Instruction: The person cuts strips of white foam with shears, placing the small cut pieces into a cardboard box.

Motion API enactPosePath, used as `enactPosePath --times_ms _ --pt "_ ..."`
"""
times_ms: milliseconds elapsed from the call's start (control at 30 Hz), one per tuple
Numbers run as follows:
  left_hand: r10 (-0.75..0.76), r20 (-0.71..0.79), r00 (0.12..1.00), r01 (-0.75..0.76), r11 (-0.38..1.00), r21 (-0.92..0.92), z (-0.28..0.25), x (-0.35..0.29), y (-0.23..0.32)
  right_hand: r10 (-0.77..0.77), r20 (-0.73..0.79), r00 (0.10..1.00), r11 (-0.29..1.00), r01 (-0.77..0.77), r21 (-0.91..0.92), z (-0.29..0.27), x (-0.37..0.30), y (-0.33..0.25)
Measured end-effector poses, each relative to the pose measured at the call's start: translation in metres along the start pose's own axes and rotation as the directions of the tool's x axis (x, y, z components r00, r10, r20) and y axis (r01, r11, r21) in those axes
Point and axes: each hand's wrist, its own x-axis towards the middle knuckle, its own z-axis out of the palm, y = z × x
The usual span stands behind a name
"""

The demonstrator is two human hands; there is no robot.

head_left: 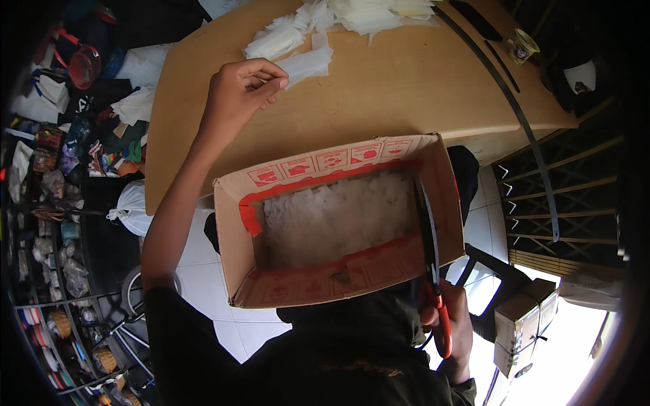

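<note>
Over the table's near part, my left hand [245, 91] pinches the end of a thin, translucent whitish strip [308, 65] between thumb and fingers. The strip lies toward a pile of similar pale sheets [274, 42] at the far side. My right hand [457, 311] grips scissors [443, 323] by their red handles, the dark blades pointing away from me along the right wall of the box. On my lap rests an open cardboard box [332, 162] with red printing. Inside it is a layer of whitish, semi-transparent pieces [338, 213], too blurred to tell apart.
The wooden table [393, 95] spans the area beyond the box. A long dark flat strip [521, 122] hangs over its right edge, near a small yellow cup [523, 47]. Crowded shelves [64, 271] stand left, beside a white bag [132, 206]. A tied carton [525, 325] sits right.
</note>
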Motion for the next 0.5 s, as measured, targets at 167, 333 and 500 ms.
enactPosePath --times_ms 167,333,500 --pt "0.328 -0.101 0.939 -0.262 0.875 0.407 0.022 0.02 -0.039 0.016 0.051 0.999 1.0 -0.016 0.005 -0.001 0.002 -0.006" --pt "0.324 -0.05 0.945 -0.265 0.843 0.467 0.035 0.033 -0.06 0.011 0.023 1.0 1.0 -0.011 -0.026 0.0 0.001 -0.012" --pt "0.324 0.017 0.946 -0.265 0.739 0.619 0.037 0.032 -0.058 0.012 0.009 1.0 1.0 -0.011 -0.022 0.002 0.0 -0.008"
